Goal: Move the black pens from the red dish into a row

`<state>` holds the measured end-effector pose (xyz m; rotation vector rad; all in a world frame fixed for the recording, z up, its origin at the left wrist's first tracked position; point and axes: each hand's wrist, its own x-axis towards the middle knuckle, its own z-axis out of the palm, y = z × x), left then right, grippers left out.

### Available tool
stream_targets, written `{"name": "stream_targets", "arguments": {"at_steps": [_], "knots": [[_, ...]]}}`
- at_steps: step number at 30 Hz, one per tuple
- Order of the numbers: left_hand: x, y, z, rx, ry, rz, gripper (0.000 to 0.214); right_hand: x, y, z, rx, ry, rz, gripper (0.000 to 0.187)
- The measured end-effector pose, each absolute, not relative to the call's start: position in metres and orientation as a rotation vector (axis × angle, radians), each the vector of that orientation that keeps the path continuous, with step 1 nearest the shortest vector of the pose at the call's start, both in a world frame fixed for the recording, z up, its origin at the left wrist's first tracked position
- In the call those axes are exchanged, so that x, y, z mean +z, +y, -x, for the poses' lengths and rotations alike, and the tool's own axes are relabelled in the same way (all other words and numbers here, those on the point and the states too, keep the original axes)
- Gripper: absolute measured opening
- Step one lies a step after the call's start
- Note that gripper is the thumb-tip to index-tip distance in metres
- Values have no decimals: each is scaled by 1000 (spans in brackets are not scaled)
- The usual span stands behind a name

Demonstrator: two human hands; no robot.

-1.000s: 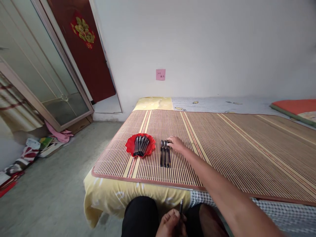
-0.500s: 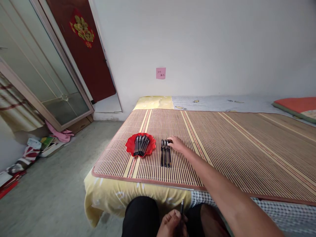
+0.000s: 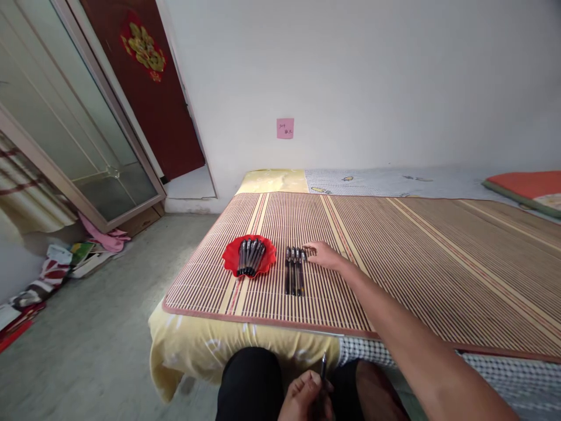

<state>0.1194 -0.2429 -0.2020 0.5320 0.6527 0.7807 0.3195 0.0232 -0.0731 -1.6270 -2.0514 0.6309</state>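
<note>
Low in front of my lap, my left hand (image 3: 304, 394) is closed around a dark pen (image 3: 324, 366) whose tip points up. My right hand (image 3: 323, 255) hovers at or just above the mat, its fingers apart and nothing visible in them. Just left of those fingers lies a row of several black pens (image 3: 293, 272), side by side and pointing away from me. Further left a red scalloped plate (image 3: 227, 258) bears a bunch of several more black pens (image 3: 250, 258).
A striped bamboo mat (image 3: 407, 269) covers the bed, over a yellow sheet (image 3: 197, 345). An orange cushion (image 3: 526, 184) lies at the far right. A pink note (image 3: 284, 128) is stuck on the wall. At left are a glass-panelled door (image 3: 109, 169) and items piled on the floor (image 3: 56, 266).
My right hand has let go of the rightmost pen in the row and drawn slightly to the right, fingers opened. My left hand and its pen have stayed in place.
</note>
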Motion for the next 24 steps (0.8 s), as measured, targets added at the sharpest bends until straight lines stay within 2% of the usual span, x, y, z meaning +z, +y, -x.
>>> {"name": "stream_targets", "arguments": {"at_steps": [2,8,24], "knots": [[-200,-243,-119,769,659,-529,58,-76,23,-321,635,-2075,1609,55],[-199,-243,-114,769,634,-544,56,-81,24,-317,629,-2087,1603,40],[-213,-245,-124,812,645,-493,58,-73,14,-308,557,-2023,1659,34]]}}
